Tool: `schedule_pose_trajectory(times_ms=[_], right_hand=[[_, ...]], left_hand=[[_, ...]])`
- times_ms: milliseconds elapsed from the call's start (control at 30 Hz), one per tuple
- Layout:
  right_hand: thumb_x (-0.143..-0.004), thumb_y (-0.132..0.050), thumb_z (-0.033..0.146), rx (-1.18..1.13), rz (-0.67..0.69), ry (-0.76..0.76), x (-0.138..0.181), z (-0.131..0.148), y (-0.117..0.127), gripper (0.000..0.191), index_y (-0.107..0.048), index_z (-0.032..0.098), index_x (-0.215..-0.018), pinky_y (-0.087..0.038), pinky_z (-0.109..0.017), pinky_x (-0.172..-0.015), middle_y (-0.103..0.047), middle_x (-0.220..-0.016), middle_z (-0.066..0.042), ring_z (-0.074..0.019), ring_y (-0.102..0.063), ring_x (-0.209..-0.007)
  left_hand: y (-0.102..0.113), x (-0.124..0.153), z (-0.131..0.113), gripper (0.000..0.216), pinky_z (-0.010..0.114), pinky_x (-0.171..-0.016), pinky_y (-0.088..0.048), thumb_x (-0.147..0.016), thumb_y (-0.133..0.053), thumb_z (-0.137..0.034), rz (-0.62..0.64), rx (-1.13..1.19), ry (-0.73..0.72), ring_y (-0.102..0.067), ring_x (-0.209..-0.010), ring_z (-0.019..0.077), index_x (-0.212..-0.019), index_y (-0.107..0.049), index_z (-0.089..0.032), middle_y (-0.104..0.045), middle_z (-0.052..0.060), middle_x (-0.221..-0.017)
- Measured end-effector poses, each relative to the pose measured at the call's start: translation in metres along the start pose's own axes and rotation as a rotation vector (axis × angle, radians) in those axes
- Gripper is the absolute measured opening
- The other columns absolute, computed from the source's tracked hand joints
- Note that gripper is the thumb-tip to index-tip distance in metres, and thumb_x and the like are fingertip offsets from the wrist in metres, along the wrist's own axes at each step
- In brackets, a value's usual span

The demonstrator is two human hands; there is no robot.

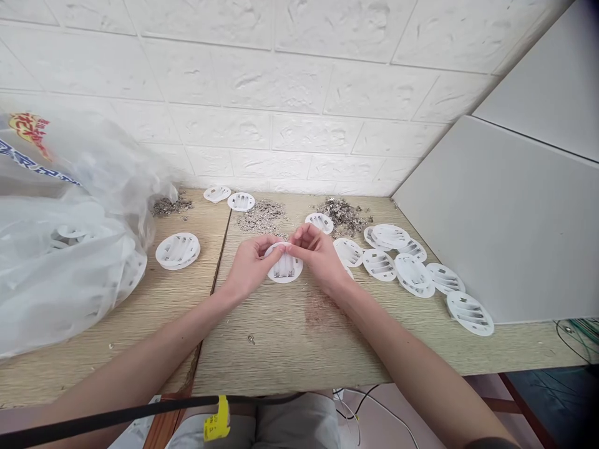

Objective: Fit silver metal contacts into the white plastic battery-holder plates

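A round white plastic battery holder (285, 265) with long slots is tilted up between my hands, just above the table. My left hand (255, 262) grips its upper left rim, thumb on the front face. At the top edge, my right hand (321, 252) has its thumb pressed against the holder, close to the left thumb, with the index finger curled. Any small part under the right fingertips is hidden. Behind the hands lie a pale pile of small metal pieces (262, 216) and a darker pile of metal contacts (345, 215).
More holders (414, 274) lie scattered and overlapping at the right. A small stack of holders (178, 251) sits left of the table seam. A big translucent plastic bag (70, 268) with holders inside fills the far left. A grey panel (505, 231) bounds the right side.
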State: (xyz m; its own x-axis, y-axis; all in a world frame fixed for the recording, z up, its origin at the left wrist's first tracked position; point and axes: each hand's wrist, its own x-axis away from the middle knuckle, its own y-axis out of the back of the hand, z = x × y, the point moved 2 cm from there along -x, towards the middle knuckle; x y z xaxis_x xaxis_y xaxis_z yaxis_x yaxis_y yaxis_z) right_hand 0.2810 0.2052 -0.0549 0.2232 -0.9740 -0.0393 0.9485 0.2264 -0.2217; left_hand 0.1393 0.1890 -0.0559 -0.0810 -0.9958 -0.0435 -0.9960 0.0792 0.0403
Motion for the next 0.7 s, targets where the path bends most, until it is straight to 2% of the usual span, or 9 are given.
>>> schedule_pose_trajectory(times_ms=[133, 233, 367, 467, 533, 600, 700], right_hand=[[-0.057, -0.083, 0.031, -0.034, 0.025, -0.030, 0.000, -0.003, 0.000, 0.040, -0.049, 0.020, -0.074, -0.040, -0.024, -0.057, -0.055, -0.074, 0.004, -0.0093, -0.049, -0.063], [-0.061, -0.081, 0.034, -0.006, 0.059, -0.047, -0.001, -0.005, 0.000, 0.036, -0.052, 0.020, -0.074, -0.039, -0.025, -0.057, -0.054, -0.070, 0.004, -0.0096, -0.049, -0.061], [-0.069, -0.077, 0.037, 0.090, 0.119, 0.006, -0.002, -0.004, 0.000, 0.029, -0.058, 0.019, -0.081, -0.039, -0.025, -0.057, -0.055, -0.069, 0.003, -0.0100, -0.050, -0.062], [-0.072, -0.075, 0.038, 0.118, 0.110, 0.028, -0.002, -0.005, 0.001, 0.027, -0.060, 0.019, -0.083, -0.038, -0.024, -0.057, -0.054, -0.067, 0.004, -0.0095, -0.049, -0.061], [-0.071, -0.076, 0.038, 0.022, 0.062, -0.001, -0.004, -0.005, 0.003, 0.027, -0.060, 0.018, -0.081, -0.039, -0.023, -0.056, -0.054, -0.067, 0.004, -0.0087, -0.049, -0.060], [-0.067, -0.078, 0.034, -0.117, -0.020, -0.045, -0.005, -0.004, 0.007, 0.027, -0.060, 0.018, -0.079, -0.041, -0.022, -0.056, -0.055, -0.071, 0.004, -0.0079, -0.050, -0.061], [-0.060, -0.082, 0.026, -0.275, -0.117, -0.104, -0.007, -0.003, 0.011, 0.031, -0.060, 0.019, -0.081, -0.044, -0.021, -0.057, -0.058, -0.075, 0.004, -0.0080, -0.052, -0.063]], left_hand=[[0.001, 0.000, 0.001, 0.028, 0.026, -0.056, -0.048, -0.069, -0.075, -0.041, 0.003, -0.003, 0.040, -0.064, -0.064, 0.0155, -0.079, -0.071, -0.015, -0.072, 0.005, -0.073], [0.003, -0.002, 0.003, 0.027, 0.024, -0.053, -0.047, -0.065, -0.077, -0.037, 0.012, 0.034, 0.079, -0.062, -0.059, 0.0142, -0.079, -0.071, -0.015, -0.071, 0.003, -0.070], [0.005, -0.003, 0.006, 0.023, 0.023, -0.051, -0.044, -0.063, -0.078, -0.033, -0.004, 0.047, 0.070, -0.059, -0.056, 0.0123, -0.074, -0.069, -0.015, -0.069, 0.002, -0.066], [0.006, -0.003, 0.005, 0.024, 0.023, -0.054, -0.044, -0.063, -0.079, -0.032, -0.024, 0.064, 0.082, -0.060, -0.059, 0.0124, -0.075, -0.069, -0.014, -0.069, 0.002, -0.068], [0.007, -0.003, 0.002, 0.028, 0.025, -0.061, -0.048, -0.065, -0.080, -0.033, -0.015, 0.168, 0.120, -0.064, -0.068, 0.0139, -0.084, -0.070, -0.015, -0.071, 0.004, -0.077], [0.007, -0.003, -0.002, 0.037, 0.029, -0.076, -0.052, -0.066, -0.080, -0.032, 0.045, 0.326, 0.153, -0.067, -0.085, 0.0170, -0.098, -0.070, -0.017, -0.073, 0.006, -0.097], [0.007, -0.003, -0.006, 0.048, 0.036, -0.095, -0.048, -0.064, -0.083, -0.024, 0.153, 0.446, 0.134, -0.063, -0.108, 0.0214, -0.110, -0.068, -0.020, -0.068, 0.008, -0.118]])
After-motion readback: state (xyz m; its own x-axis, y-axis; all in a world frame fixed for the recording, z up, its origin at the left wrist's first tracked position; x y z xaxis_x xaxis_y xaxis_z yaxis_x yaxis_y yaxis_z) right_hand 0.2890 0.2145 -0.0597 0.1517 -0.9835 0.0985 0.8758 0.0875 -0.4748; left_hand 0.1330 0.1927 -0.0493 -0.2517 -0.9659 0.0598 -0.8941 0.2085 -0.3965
